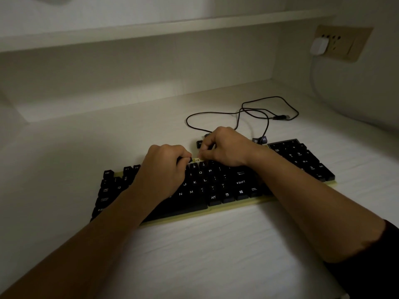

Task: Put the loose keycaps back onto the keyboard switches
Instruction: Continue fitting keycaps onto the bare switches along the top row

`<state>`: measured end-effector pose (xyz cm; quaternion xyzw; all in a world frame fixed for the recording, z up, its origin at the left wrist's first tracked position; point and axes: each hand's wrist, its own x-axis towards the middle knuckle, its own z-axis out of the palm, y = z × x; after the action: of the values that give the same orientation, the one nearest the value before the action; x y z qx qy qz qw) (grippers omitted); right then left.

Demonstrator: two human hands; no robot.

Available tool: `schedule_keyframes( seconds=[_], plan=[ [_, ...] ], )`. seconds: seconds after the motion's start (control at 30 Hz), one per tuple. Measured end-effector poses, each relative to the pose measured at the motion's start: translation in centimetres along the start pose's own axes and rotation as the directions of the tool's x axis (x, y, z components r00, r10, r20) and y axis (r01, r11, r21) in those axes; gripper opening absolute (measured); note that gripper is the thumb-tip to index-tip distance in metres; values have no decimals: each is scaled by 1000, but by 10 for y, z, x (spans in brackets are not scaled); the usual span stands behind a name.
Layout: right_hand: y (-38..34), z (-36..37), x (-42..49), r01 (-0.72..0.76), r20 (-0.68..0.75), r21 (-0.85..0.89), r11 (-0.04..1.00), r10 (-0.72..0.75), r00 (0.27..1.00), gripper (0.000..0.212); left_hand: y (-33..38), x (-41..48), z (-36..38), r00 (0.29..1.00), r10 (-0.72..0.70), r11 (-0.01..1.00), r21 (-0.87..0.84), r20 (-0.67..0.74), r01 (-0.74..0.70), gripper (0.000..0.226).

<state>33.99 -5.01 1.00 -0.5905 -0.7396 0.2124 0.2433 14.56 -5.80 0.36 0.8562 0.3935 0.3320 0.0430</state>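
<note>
Black keycap, pinched in the curled fingers of my left hand at the centre of the frame, sits at the keyboard's top row. It is just beside a bare pale switch. My right hand curls its fingers at that switch from the other side; I cannot tell whether it grips anything. Above it lies a loose keycap, and two more keycaps lie right of the wrist. The keyboard rests on a white desk. A black cable loops above, and a white plug sits in a wall socket at the upper right.
</note>
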Motion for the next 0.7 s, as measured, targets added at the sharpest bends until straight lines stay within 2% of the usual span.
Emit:
schedule_keyframes(
  seconds=[0.17, 0.57, 0.7],
  plan=[
    [-1, -1, 0, 5, 2, -23, 1000, -5, 1000, 15, 2, 2, 2, 999, -53, 999, 10, 2, 53, 14],
    [-2, -1, 2, -20, 1, -20, 1000, 20, 1000, 15, -2, -1, 4, 997, 41, 995, 85, 71, -47, 17],
    [-2, -1, 2, -8, 2, -16, 1000, 8, 1000, 13, -1, -3, -1, 998, 58, 998, 38, 18, -58, 22]
  ],
)
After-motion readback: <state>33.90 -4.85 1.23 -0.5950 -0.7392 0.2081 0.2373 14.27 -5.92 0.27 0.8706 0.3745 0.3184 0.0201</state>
